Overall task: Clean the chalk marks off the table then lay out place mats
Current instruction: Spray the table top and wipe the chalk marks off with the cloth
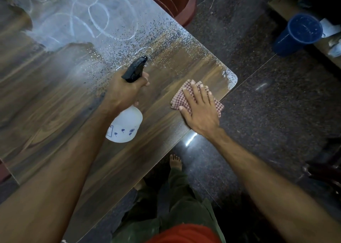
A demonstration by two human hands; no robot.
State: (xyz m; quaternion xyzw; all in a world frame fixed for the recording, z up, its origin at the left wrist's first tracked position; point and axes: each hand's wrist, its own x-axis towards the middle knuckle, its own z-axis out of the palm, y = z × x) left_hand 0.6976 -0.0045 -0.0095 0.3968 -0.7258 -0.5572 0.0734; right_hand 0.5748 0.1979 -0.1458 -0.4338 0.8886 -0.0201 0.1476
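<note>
Left hand (127,89) grips white plastic spray bottle (125,126); right hand (199,108), fingers flat, presses red-checked cloth (177,102) on wet wood-grain surface (55,104). Risk: far chalk loops (103,15) smearing.

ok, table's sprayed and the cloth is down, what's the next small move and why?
Probably slide the right hand with the checked cloth forward into the wet patch. Droplets already cover that part of the table, the chalk marks beyond are unwiped, and the left hand holds the spray bottle clear of that path.
</note>
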